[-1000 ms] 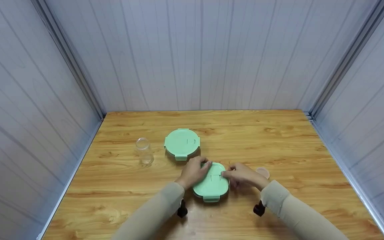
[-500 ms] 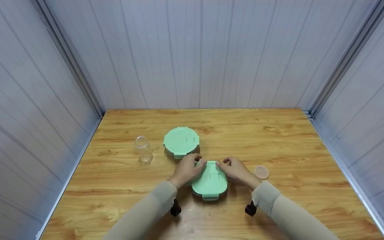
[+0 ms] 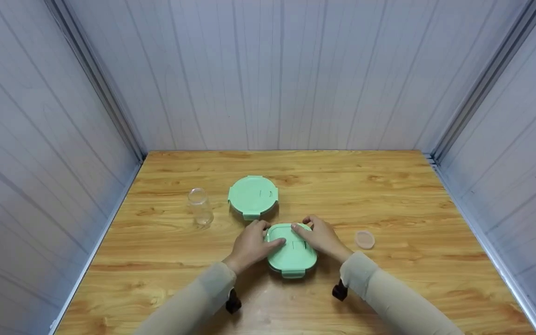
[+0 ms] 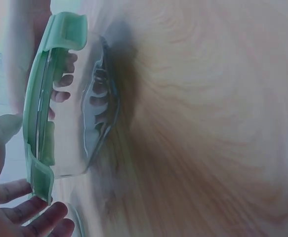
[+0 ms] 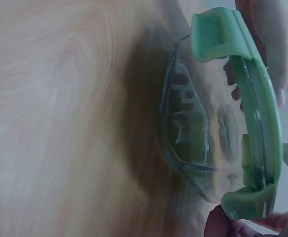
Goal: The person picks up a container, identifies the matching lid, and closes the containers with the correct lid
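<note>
A square glass food container (image 3: 292, 258) with a green clip-on lid sits on the table between both hands. My left hand (image 3: 249, 245) holds its left side, thumb on the lid and fingers around the edge. In the left wrist view those fingers (image 4: 46, 217) curl by a side clip (image 4: 41, 181). My right hand (image 3: 324, 240) grips the far right corner, its thumb on the lid. The right wrist view shows its fingertips (image 5: 219, 223) tucked below another clip (image 5: 250, 202). The front clip (image 3: 293, 273) lies down against the rim.
Behind and to the left stands a round container (image 3: 253, 195) with a similar green lid. A clear glass jar (image 3: 201, 208) is farther left on the wooden table (image 3: 156, 260). A small round translucent lid (image 3: 365, 239) lies to the right. Panel walls (image 3: 277, 74) enclose the table.
My right hand has moved from the container's right side to its far right corner. My left hand has slid from the far left corner toward me along the left side.
</note>
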Demonstrator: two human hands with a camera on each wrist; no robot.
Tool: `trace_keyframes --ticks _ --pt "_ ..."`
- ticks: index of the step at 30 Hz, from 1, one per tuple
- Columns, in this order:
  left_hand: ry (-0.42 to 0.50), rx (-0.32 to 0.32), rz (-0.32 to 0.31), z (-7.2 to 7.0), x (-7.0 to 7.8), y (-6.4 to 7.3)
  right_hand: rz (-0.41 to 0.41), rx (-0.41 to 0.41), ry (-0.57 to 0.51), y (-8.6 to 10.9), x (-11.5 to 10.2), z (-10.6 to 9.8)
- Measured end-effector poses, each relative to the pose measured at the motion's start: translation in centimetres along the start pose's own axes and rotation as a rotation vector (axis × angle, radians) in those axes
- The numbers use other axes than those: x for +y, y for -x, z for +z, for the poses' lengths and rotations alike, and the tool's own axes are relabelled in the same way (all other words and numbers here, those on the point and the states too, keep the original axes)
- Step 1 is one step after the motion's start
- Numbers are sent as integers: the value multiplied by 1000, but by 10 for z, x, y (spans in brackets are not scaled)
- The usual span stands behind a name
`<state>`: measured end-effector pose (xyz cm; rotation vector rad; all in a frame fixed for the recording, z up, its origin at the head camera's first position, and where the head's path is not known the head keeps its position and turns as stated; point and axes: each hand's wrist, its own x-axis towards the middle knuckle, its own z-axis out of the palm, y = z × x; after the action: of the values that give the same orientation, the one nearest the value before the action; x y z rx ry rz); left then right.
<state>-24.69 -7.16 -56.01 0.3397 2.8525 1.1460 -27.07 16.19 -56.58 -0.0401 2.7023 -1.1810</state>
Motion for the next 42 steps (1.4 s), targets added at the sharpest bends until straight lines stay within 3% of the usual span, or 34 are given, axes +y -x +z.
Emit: trace_keyframes --ticks 9,18,25,30,38,42 --pt "-20 -10 -74 -5 -6 13 -25 31 0 -3 3 5" --pt "45 -13 -107 -6 -7 19 -20 39 -1 -5 5 8" --pt "97 -33 -145 -7 -6 18 -47 41 12 -4 5 8" --pt "114 -58 -137 -8 -7 18 -92 32 18 -4 6 7" --pt "199 -123 -137 -12 -9 14 -84 24 -2 -4 7 9" --pt "237 -159 -177 -15 -8 12 -98 42 3 -5 6 11"
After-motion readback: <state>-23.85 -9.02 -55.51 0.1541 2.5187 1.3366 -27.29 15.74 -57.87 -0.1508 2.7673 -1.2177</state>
